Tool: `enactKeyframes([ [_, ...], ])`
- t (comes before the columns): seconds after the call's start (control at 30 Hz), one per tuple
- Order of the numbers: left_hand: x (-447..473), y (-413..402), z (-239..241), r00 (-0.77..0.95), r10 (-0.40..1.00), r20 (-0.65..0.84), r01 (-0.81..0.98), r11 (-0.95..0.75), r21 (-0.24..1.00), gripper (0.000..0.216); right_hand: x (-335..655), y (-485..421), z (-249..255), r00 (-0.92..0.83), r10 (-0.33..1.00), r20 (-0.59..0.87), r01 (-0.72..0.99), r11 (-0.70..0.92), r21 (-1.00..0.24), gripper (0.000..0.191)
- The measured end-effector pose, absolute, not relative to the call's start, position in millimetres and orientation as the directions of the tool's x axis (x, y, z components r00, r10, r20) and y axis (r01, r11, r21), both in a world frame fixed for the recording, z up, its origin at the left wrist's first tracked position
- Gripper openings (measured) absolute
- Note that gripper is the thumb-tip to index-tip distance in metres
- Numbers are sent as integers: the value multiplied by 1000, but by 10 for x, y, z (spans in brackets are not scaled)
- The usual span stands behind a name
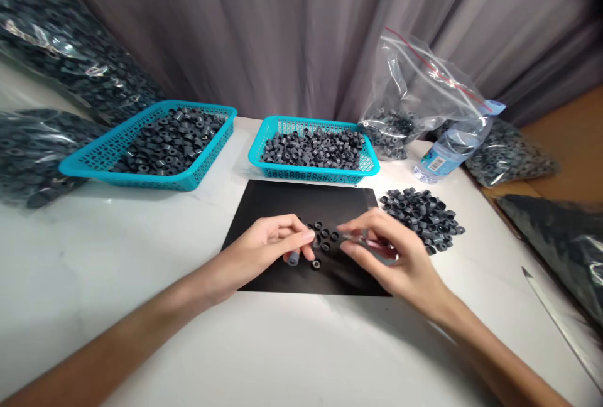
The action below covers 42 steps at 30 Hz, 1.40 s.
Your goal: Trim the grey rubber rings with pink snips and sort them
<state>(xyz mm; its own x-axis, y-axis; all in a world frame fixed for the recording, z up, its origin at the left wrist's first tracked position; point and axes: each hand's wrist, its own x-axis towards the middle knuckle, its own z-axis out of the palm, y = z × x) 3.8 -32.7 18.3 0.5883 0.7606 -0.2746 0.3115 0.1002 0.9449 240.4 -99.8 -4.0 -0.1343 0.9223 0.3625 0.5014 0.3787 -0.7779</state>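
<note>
Above a black mat (pixel 266 200) on the white desk (pixel 211 357), the left hand (pixel 280 238) curls around a gray cylinder (pixel 293 259) and the right hand (pixel 384 240) grips a slim tool (pixel 365 241), blurred

Rings (pixel 325 233) lie on a mat (pixel 264 200). Behind it stands a basket (pixel 320 174), with a second basket (pixel 210 154) to its left. A ring pile (pixel 419 215) lies right of the mat, before a water bottle (pixel 440 159).

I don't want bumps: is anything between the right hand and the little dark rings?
Nothing visible is: the nearest dark ring lies close to the right hand, on the black mat. That hand holds a slim thing, too blurred to name.
</note>
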Motion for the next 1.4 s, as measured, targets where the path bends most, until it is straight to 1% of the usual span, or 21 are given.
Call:
enactKeyframes([
  [0.13, 47, -369, 152, 651, 703, -288, 303, 108, 947, 28, 2254, -1034, -129, -203, 895, 398, 422, 446, -789, 25],
  [0.23, 51, -397, 127, 694, 654, -301, 279, 141, 950, 27, 2180, -1064, -173, -232, 881, 413, 378, 473, -796, 21],
  [0.3, 51, -402, 122, 706, 638, -308, 284, 144, 948, 27, 2150, -1073, -175, -227, 888, 401, 381, 459, -802, 17],
  [0.4, 45, -381, 129, 713, 633, -302, 316, 95, 944, 27, 2177, -1051, -135, -204, 922, 330, 402, 386, -830, 10],
  [0.47, 30, -352, 146, 706, 652, -276, 337, 33, 941, 29, 2279, -1011, -87, -183, 942, 280, 425, 333, -842, 10],
  [0.57, -24, -282, 193, 650, 726, -224, 374, -49, 926, 30, 2561, -934, -7, -157, 970, 187, 487, 240, -840, 14],
  [0.7, -149, -142, 247, 579, 798, -167, 400, -100, 911, 31, 2951, -861, 45, -188, 982, 6, 625, 124, -771, 16],
  [0.77, -206, -77, 242, 573, 809, -129, 393, -134, 910, 30, 3040, -848, 32, -205, 978, -39, 661, 109, -743, 16],
  [0.83, -237, -36, 214, 568, 817, -100, 388, -159, 908, 29, 3041, -844, 1, -224, 973, -56, 661, 110, -742, 15],
  [0.97, -208, -41, 147, 562, 823, -82, 380, -169, 910, 29, 2895, -846, -54, -236, 969, -68, 610, 93, -787, 13],
  [1.03, -176, -70, 127, 572, 817, -74, 373, -179, 910, 28, 2828, -847, -52, -225, 973, -50, 582, 93, -808, 12],
  [1.13, -150, -107, 101, 568, 821, -59, 376, -195, 906, 29, 2822, -845, -19, -214, 977, 0, 586, 128, -800, 14],
  [1.2, -149, -118, 83, 562, 826, -40, 371, -209, 905, 31, 2884, -836, 2, -173, 984, 27, 603, 128, -787, 19],
  [1.3, -151, -124, 67, 554, 832, -9, 355, -226, 907, 32, 3013, -803, -5, -61, 996, 64, 610, 88, -787, 28],
  [1.4, -136, -132, 80, 543, 839, 38, 345, -265, 901, 25, 3093, -759, -48, 3, 997, 74, 616, 56, -786, 34],
])
